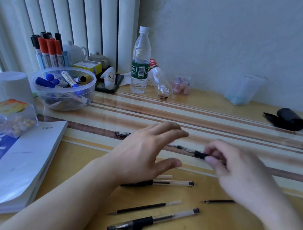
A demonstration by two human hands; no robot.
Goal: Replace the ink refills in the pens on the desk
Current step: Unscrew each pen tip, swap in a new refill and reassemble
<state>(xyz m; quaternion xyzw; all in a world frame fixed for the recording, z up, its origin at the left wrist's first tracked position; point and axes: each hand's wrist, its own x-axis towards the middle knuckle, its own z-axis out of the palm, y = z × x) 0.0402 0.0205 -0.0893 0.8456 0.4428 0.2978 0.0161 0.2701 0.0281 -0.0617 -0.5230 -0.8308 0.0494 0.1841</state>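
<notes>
Right hand [235, 169] pinches pen [193, 152] at grip; left hand [142, 153] spread wide, holding nothing.

water bottle [141, 60] stands behind the marker bowl [62, 87] — thick book [15, 163] lies left.

Book [12, 166] at desk's [228, 229] left, bowl [62, 88] behind it, bottle [141, 62] right of bowl, pens [153, 221] near front edge

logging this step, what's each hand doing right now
left hand: open, fingers spread above the desk, holding nothing
right hand: pinching a pen
</notes>
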